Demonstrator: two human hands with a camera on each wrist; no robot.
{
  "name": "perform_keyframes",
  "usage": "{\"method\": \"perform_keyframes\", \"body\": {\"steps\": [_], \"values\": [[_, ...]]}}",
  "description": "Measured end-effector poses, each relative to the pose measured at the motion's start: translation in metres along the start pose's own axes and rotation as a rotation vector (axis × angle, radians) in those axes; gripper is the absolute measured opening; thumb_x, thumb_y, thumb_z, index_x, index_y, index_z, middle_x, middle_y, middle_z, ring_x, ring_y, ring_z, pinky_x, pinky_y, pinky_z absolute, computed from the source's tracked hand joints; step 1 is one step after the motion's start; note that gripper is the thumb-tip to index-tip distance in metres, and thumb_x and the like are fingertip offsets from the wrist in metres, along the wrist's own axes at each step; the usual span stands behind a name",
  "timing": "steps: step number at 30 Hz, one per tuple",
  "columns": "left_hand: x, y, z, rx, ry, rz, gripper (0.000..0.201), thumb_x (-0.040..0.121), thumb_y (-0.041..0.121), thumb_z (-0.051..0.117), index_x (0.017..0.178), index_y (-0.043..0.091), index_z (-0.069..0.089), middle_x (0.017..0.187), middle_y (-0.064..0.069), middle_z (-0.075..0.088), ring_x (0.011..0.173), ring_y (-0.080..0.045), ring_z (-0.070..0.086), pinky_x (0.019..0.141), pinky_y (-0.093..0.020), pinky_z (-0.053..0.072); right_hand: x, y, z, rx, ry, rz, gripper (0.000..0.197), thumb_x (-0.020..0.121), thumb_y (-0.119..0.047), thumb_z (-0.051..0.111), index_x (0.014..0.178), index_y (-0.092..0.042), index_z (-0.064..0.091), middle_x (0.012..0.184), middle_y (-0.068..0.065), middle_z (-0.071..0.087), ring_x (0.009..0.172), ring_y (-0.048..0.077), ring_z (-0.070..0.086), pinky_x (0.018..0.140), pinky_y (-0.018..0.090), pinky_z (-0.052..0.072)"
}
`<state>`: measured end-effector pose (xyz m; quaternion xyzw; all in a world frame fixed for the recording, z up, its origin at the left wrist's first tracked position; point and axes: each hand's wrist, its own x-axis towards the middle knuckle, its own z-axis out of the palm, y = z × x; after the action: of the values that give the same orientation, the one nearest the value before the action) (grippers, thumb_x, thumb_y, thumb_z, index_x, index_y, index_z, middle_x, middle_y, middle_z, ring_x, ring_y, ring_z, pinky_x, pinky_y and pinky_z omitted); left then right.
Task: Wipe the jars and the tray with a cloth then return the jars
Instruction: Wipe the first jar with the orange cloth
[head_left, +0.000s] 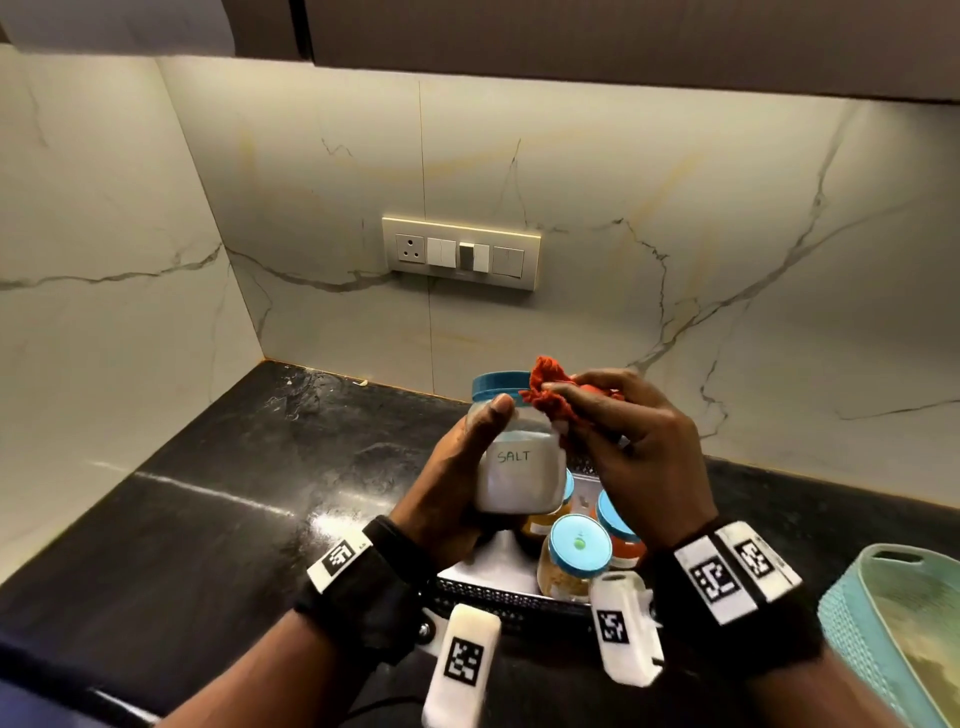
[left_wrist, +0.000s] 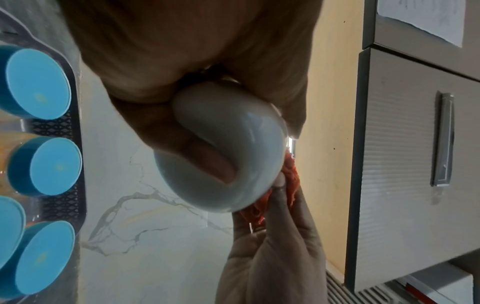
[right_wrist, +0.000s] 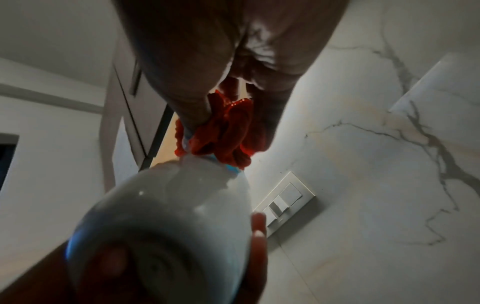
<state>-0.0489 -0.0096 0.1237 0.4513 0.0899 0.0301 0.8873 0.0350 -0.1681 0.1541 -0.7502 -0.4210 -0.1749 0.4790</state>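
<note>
While the left hand (head_left: 457, 483) is gripping the jar (head_left: 519, 467) lettered "SALT", the right hand (head_left: 639, 452) is pinching the red cloth (head_left: 545, 389) against its lid at 1 o'clock.

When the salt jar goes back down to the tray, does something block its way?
Nothing visible blocks it. The clear, blue-lidded salt jar, held in the left hand, hangs above the metal tray, whose near-left part is bare. The other blue-lidded jars stand on its right side.
</note>
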Motion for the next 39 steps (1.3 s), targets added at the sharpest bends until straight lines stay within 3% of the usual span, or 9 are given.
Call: {"method": "perform_keyframes", "body": {"steps": [7, 12, 15, 18, 20, 24, 29, 34, 39], "values": [[0.004, 0.005, -0.012, -0.105, -0.032, -0.062, 0.104, 0.068, 0.064, 0.083, 0.145, 0.002, 0.048, 0.126, -0.021, 0.057, 0.115, -0.035, 0.054, 0.087, -0.038, 0.049, -0.045, -0.019, 0.018, -0.12, -0.077, -0.271, 0.021, 0.086, -0.02, 0.074, 0.106, -0.025, 0.079, 0.116, 0.006, 0.065, 0.106, 0.021, 0.063, 0.087, 0.028, 0.052], [0.008, 0.001, -0.011, -0.135, -0.117, -0.071, 0.088, 0.059, 0.055, 0.088, 0.13, 0.011, 0.059, 0.094, -0.014, 0.072, 0.072, -0.021, 0.073, 0.053, -0.025, 0.056, -0.005, -0.004, 0.009, 0.121, 0.015, -0.026, 0.03, 0.084, -0.008, 0.076, 0.11, -0.023, 0.074, 0.109, 0.005, 0.066, 0.098, 0.008, 0.064, 0.078, 0.013, 0.052], [0.007, 0.002, -0.008, -0.156, -0.169, -0.058, 0.09, 0.049, 0.053, 0.094, 0.122, 0.009, 0.065, 0.088, -0.014, 0.071, 0.067, -0.022, 0.072, 0.049, -0.024, 0.056, 0.001, -0.004, 0.011, 0.204, 0.048, 0.062, 0.036, 0.084, -0.003, 0.075, 0.114, -0.022, 0.071, 0.108, 0.003, 0.065, 0.098, 0.008, 0.064, 0.075, 0.013, 0.055], [0.011, 0.003, -0.016, -0.184, -0.19, -0.052, 0.073, 0.053, 0.058, 0.093, 0.108, 0.012, 0.078, 0.094, -0.011, 0.075, 0.079, -0.02, 0.074, 0.066, -0.031, 0.062, -0.023, -0.012, 0.014, 0.067, -0.01, -0.028, 0.037, 0.082, -0.003, 0.078, 0.112, -0.025, 0.075, 0.113, -0.004, 0.064, 0.104, 0.006, 0.062, 0.084, 0.021, 0.054], [0.009, 0.005, -0.022, -0.171, -0.155, -0.061, 0.081, 0.058, 0.061, 0.09, 0.12, 0.011, 0.072, 0.101, -0.013, 0.073, 0.084, -0.023, 0.073, 0.07, -0.035, 0.061, -0.037, -0.015, 0.013, 0.028, -0.038, -0.098, 0.035, 0.081, -0.006, 0.08, 0.11, -0.024, 0.077, 0.115, -0.004, 0.064, 0.107, 0.009, 0.063, 0.087, 0.025, 0.053], [0.007, 0.009, -0.027, -0.055, -0.116, -0.086, 0.105, 0.061, 0.067, 0.086, 0.145, 0.013, 0.052, 0.142, -0.023, 0.057, 0.123, -0.039, 0.058, 0.109, -0.061, 0.042, -0.039, -0.011, 0.01, -0.024, -0.026, -0.132, 0.026, 0.084, -0.016, 0.075, 0.109, -0.024, 0.077, 0.117, -0.002, 0.064, 0.109, 0.012, 0.063, 0.087, 0.028, 0.054], [0.008, 0.012, -0.022, 0.084, -0.067, 0.023, 0.078, 0.083, 0.056, 0.069, 0.146, 0.013, 0.049, 0.139, -0.025, 0.059, 0.13, -0.044, 0.056, 0.092, -0.056, 0.056, -0.043, -0.01, 0.019, -0.106, -0.059, -0.181, 0.022, 0.088, -0.018, 0.071, 0.108, -0.024, 0.078, 0.118, 0.001, 0.063, 0.11, 0.019, 0.062, 0.087, 0.032, 0.054], [0.01, 0.002, -0.022, 0.147, -0.053, 0.081, 0.091, 0.073, 0.063, 0.08, 0.141, 0.01, 0.051, 0.138, -0.031, 0.056, 0.126, -0.048, 0.058, 0.097, -0.071, 0.047, -0.036, -0.014, 0.017, -0.124, -0.062, -0.21, 0.02, 0.089, -0.02, 0.069, 0.107, -0.023, 0.077, 0.117, 0.0, 0.062, 0.109, 0.012, 0.059, 0.09, 0.022, 0.05], [0.01, 0.003, -0.017, 0.102, -0.009, 0.026, 0.082, 0.072, 0.061, 0.08, 0.136, 0.017, 0.055, 0.128, -0.017, 0.068, 0.107, -0.031, 0.071, 0.075, -0.051, 0.06, -0.003, -0.006, 0.011, -0.004, 0.047, 0.01, 0.025, 0.083, -0.008, 0.077, 0.105, -0.019, 0.078, 0.109, 0.004, 0.064, 0.099, 0.008, 0.062, 0.082, 0.005, 0.046]]}}
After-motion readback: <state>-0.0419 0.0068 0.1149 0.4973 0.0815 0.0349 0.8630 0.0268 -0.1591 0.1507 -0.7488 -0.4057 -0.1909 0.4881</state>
